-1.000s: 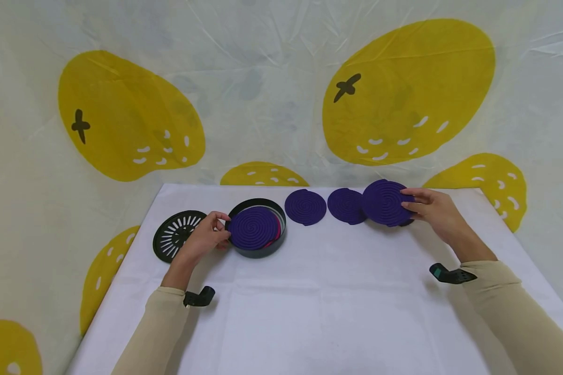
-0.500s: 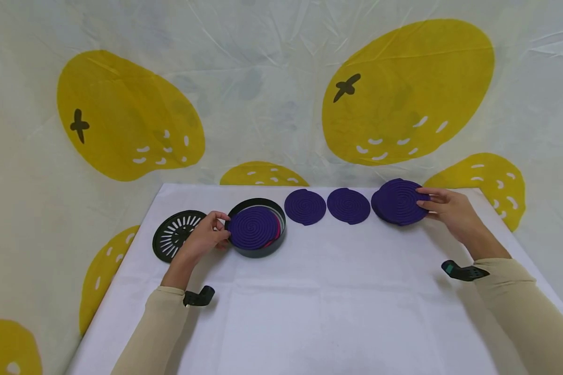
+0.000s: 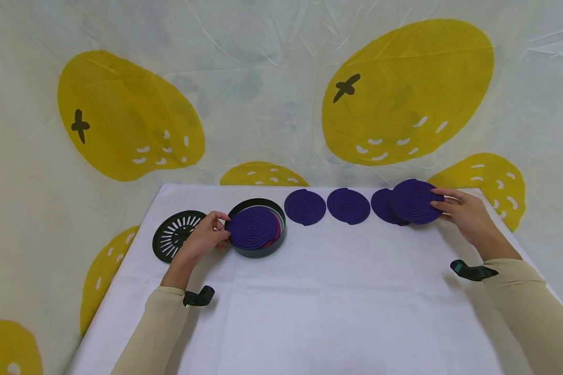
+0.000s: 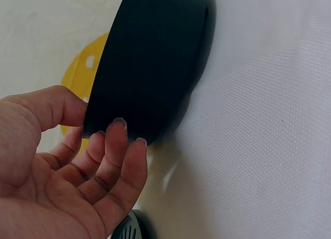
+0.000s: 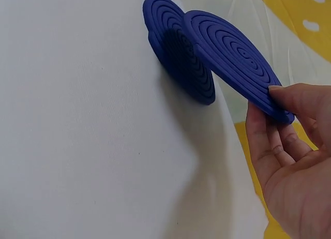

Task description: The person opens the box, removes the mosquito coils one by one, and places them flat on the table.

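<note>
Meanwhile, the right hand [image 3: 466, 213] pinched a lifted purple coil [image 3: 415, 201] by its edge, well right of the black tin [image 3: 257, 249], which the left hand's [image 3: 204, 237] curled fingers steadied.

Under your right hand [image 3: 464, 213] the lifted purple spiral coil [image 3: 415, 201] looks matt and ridged, a pressed, chalky material with fine concentric grooves. The black round tin [image 3: 258, 227] at your left hand [image 3: 205, 237] has a smooth, faintly satin wall. The slotted black round lid [image 3: 174, 241] looks like thin metal. The bench carries a white woven cloth [image 3: 309, 302], finely textured and matt. The far backdrop [image 3: 262, 94] is a crinkled, slightly glossy plastic sheet.
</note>
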Demonstrator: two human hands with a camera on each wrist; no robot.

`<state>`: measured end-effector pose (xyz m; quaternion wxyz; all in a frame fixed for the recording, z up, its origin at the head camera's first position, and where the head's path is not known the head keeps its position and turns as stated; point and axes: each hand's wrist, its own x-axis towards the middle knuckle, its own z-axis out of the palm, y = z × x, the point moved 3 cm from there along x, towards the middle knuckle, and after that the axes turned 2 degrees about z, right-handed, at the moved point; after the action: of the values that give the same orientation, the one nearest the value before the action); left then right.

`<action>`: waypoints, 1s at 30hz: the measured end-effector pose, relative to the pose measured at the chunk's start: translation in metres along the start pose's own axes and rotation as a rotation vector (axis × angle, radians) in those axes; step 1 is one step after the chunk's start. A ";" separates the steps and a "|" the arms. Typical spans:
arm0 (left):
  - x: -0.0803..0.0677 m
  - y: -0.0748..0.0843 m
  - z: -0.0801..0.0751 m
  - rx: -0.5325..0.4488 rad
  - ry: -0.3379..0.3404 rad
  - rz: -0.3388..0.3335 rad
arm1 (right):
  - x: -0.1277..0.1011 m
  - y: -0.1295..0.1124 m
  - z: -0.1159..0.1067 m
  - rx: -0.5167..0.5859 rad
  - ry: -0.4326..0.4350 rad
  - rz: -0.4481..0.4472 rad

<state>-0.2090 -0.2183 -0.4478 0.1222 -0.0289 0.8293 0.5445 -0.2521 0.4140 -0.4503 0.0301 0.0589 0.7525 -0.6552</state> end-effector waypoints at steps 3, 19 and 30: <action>0.002 -0.004 0.000 0.000 0.003 0.008 | 0.001 0.003 -0.004 0.006 0.008 0.025; 0.003 -0.005 0.000 0.016 0.006 0.014 | 0.002 0.013 -0.027 -0.158 0.125 0.136; 0.004 -0.005 0.000 0.016 0.007 0.005 | 0.008 0.022 -0.044 -0.229 0.201 0.178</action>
<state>-0.2116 -0.2203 -0.4528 0.1181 -0.0279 0.8341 0.5381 -0.2556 0.4612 -0.4669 0.0191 0.1868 0.8133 -0.5507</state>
